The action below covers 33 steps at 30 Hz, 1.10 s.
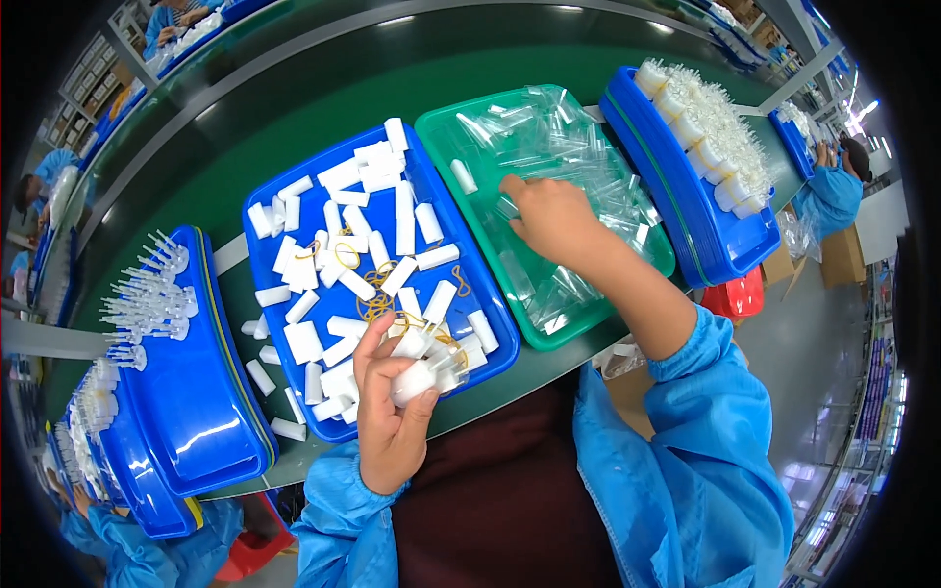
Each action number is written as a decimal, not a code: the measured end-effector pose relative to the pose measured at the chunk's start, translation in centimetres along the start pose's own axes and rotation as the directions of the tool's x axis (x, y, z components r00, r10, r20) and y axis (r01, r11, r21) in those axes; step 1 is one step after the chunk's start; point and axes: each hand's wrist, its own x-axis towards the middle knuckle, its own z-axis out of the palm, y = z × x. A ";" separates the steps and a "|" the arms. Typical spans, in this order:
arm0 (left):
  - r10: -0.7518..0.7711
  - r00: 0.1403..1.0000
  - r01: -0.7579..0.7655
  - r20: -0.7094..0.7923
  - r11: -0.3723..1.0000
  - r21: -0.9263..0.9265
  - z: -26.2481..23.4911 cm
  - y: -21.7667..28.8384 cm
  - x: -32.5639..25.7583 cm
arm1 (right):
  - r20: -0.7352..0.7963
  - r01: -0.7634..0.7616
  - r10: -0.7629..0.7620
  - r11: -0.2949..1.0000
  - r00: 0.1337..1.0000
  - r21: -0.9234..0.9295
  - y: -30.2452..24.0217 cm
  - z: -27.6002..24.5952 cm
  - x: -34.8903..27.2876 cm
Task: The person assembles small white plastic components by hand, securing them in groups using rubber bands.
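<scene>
My left hand (390, 421) is closed around several white cylindrical pieces (415, 380) with clear stems sticking out, over the near right corner of a blue tray (495, 312). That tray holds many loose white cylinders (405, 218) and a tangle of yellow rubber bands (374, 294). To its right, my right hand (549, 218) reaches into a green tray (443, 129) of clear plastic tubes (573, 147). Its fingers are bent down, with a clear tube seemingly pinched between thumb and forefinger. The fingertips are partly hidden. One white cylinder (464, 176) lies by the green tray's left side.
At right, stacked blue trays (686, 220) carry banded bundles of white pieces with clear stems (701, 132). Another blue tray (201, 412) at left holds upright stemmed pieces (152, 299). Loose white cylinders (261, 377) lie on the green table (294, 453). Co-workers in blue sleeves (831, 196) sit nearby.
</scene>
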 end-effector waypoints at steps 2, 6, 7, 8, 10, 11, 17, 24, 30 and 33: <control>0.020 1.000 -0.020 -0.012 1.000 0.021 -0.2 0.1 0.2 | 0.036 0.025 -0.022 0.998 0.999 -0.066 0.2 0.2 0.1; 0.027 0.999 -0.024 -0.033 0.996 0.082 -0.4 -0.1 0.1 | -0.070 0.062 -0.064 0.997 0.995 -0.042 -0.5 -0.9 -0.8; 0.017 0.998 -0.011 -0.061 0.996 0.091 -0.6 -0.1 0.0 | -0.076 0.042 -0.022 0.964 0.997 0.264 -1.7 -2.6 -1.6; 0.015 0.997 -0.008 -0.073 0.996 0.091 -0.7 -0.3 0.0 | -0.060 0.011 0.025 0.840 0.998 0.542 -2.9 -3.7 -2.4; 0.002 0.996 0.001 -0.084 0.999 0.045 -0.6 -0.2 0.0 | -0.103 0.096 -0.015 0.527 0.995 0.845 -4.5 -4.1 -4.6; 0.000 0.996 0.004 -0.094 0.999 0.046 -0.5 -0.3 0.0 | -0.154 0.155 -0.016 0.113 0.988 0.981 -5.2 -4.0 -5.7; 0.063 0.996 -0.055 -0.057 0.990 0.127 -0.7 -0.4 0.2 | -0.142 0.141 -0.040 -0.023 0.989 0.990 -9.5 -2.6 -8.5; 0.069 0.997 -0.061 -0.047 0.986 0.157 -0.6 -0.4 0.3 | -0.082 0.076 -0.113 -0.054 0.990 0.996 -10.3 -1.4 -8.6; 0.071 0.995 -0.060 -0.070 0.988 0.141 -0.4 -0.4 0.3 | -0.047 0.023 -0.075 -0.288 0.996 0.957 -10.5 -0.2 -8.9; 0.064 0.993 -0.048 -0.094 0.986 0.162 -0.4 -0.2 0.5 | -0.069 0.021 -0.116 -0.373 0.991 0.928 -10.3 0.1 -8.8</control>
